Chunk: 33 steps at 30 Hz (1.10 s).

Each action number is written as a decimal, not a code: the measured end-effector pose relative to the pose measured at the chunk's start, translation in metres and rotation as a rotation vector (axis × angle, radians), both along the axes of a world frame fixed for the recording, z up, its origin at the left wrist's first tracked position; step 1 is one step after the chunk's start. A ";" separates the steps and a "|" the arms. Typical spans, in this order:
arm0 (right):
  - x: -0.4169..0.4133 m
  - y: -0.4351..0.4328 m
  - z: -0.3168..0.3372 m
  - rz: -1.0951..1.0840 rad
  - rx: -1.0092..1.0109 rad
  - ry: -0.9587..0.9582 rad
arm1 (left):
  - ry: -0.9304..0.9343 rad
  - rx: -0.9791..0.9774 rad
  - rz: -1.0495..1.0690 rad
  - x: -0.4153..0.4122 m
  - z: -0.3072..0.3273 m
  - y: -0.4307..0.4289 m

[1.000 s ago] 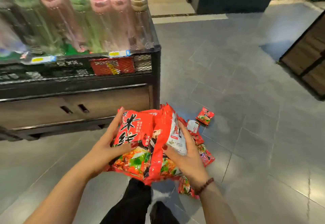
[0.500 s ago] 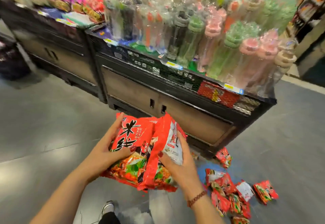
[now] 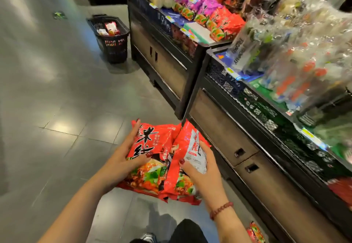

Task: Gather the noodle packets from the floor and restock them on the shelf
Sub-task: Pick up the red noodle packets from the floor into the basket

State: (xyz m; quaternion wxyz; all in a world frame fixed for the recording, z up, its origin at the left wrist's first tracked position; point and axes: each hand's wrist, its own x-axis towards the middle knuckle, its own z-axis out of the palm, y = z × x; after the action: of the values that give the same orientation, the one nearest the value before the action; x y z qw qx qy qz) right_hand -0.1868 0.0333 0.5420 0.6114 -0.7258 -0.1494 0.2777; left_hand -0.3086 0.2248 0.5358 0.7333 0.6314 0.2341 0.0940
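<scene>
A stack of red noodle packets (image 3: 152, 168) sits between both hands, low in the middle of the view. My left hand (image 3: 122, 159) grips the stack's left side, thumb on top of the front packet. Gripping the right side is my right hand (image 3: 202, 174), its thumb on a packet turned white side up. One more red packet (image 3: 255, 232) lies on the floor at the bottom right. The shelf (image 3: 190, 40) to the upper right carries matching red noodle packets (image 3: 224, 23) beside a bare white patch.
A black shopping basket (image 3: 112, 38) with a few packets stands on the floor left of the shelf. A nearer display unit (image 3: 247, 113) with wrapped bottles runs along the right. Grey tiled floor spreads to the left. My dark trouser leg and shoe show at the bottom.
The view has swung left along the aisle, so the noodle shelf and basket now show. Most floor packets have left the view. Both hands keep the same hold on the stack.
</scene>
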 end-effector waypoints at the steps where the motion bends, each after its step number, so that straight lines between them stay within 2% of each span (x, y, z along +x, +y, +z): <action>1: 0.007 0.015 0.001 0.026 -0.016 -0.005 | 0.015 0.000 0.028 0.002 -0.001 0.012; 9: 0.096 0.151 -0.017 0.233 -0.021 0.003 | 0.049 0.037 0.300 0.051 -0.015 0.111; 18: 0.238 0.322 -0.010 0.385 0.022 0.009 | 0.056 0.101 0.519 0.170 -0.002 0.253; 27: 0.303 0.471 -0.021 0.480 -0.025 0.059 | 0.145 0.076 0.613 0.221 -0.013 0.385; 33: 0.335 0.600 -0.033 0.470 -0.036 0.029 | 0.158 0.038 0.644 0.254 -0.037 0.514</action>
State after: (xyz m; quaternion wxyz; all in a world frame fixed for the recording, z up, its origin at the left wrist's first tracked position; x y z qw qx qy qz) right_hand 0.1484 0.6335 0.5085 0.5189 -0.6777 -0.3005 0.4257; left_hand -0.0544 0.7393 0.4984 0.6338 0.5438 0.4758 0.2760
